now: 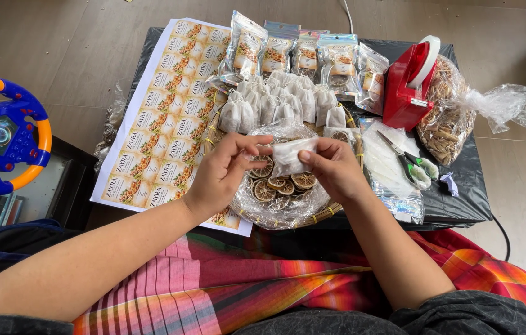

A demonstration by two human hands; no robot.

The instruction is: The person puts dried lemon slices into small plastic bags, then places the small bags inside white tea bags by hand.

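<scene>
Counts: one small white mesh pouch [289,156] in hand. Roughly a dozen identical filled white pouches [275,105] heaped at the far side of the round woven bamboo tray [312,217]; exact number can't be told, they overlap. About six dried citrus slices [275,180] visible on the clear plastic sheet lining the tray. Five clear printed stand-up packets [303,53] in a row along the far edge of the black-covered low table [461,186]. One sheet of printed labels [163,118] over the table's left edge. One red tape dispenser [410,84] near the far right corner, one clear bag of tan dried pieces [446,118] at the right edge, one pair of green-handled scissors [409,161] just right of the tray.

Left hand [222,174]: thumb and fingers pinched shut on the pouch's left end. Right hand [334,167]: thumb and forefinger pinched on its right end. Pouch spans between both hands, held just above the tray centre, directly over the citrus slices.

Blue and orange toy steering wheel [2,133] sits off the table, well left.
</scene>
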